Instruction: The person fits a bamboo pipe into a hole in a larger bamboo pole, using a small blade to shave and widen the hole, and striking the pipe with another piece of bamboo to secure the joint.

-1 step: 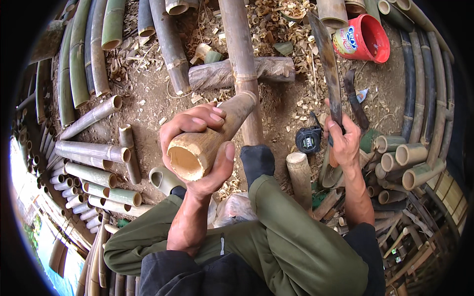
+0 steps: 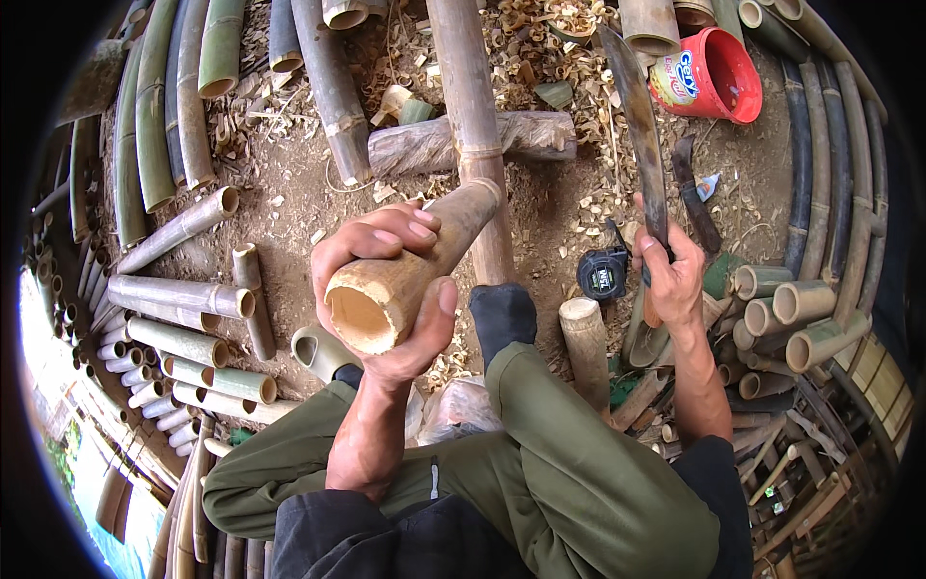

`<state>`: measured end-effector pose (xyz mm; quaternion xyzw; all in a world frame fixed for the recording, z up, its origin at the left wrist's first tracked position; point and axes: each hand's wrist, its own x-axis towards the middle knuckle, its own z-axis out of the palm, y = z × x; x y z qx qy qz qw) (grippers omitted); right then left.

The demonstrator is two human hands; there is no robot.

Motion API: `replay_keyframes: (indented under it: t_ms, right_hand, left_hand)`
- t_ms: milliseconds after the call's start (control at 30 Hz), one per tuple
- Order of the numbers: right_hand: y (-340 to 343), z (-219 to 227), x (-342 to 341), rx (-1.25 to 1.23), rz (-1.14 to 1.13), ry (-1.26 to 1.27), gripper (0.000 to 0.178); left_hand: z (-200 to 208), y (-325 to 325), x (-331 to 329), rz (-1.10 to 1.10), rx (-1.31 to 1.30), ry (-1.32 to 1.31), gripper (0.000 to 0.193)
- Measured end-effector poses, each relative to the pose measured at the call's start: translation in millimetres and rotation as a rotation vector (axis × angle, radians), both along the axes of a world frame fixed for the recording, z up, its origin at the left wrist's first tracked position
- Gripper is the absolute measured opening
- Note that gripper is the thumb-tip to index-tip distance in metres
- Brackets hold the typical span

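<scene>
My left hand is wrapped round a short bamboo tube, its hollow, rough-edged mouth tilted up toward me. The tube's far end overlaps a long bamboo pole, which lies across a rough log; whether they touch I cannot tell. In my right hand is a machete with a long dark blade pointing up and away. The fingers close round its handle, partly hidden. Left of that hand, on the ground, sits a black tape measure. My socked foot is at the pole's near end.
A red bucket lies tipped at the far right, near a dark curved blade. Cut bamboo pieces are stacked at the left, more tubes at the right. One stub stands by my knee. Shavings litter the ground.
</scene>
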<state>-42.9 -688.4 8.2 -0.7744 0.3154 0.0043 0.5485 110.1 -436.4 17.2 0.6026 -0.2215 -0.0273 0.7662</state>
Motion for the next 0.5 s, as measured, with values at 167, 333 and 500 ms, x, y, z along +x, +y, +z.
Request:
replay_keyframes:
  t_ms: [167, 333, 500]
  right_hand:
    - [-6.2, -0.9, 1.8, -0.026, 0.047, 0.028, 0.042]
    - [-12.4, 1.8, 10.9, -0.123, 0.133, 0.071, 0.032]
    - [-53.2, -0.5, 51.8, -0.537, 0.681, 0.024, 0.025]
  left_hand:
    - [-2.1, 0.1, 0.5, -0.007, -0.018, -0.008, 0.054]
    - [-3.1, -1.9, -0.8, 0.014, 0.007, -0.005, 0.055]
    - [-3.2, -6.0, -5.8, 0.051, 0.038, -0.040, 0.054]
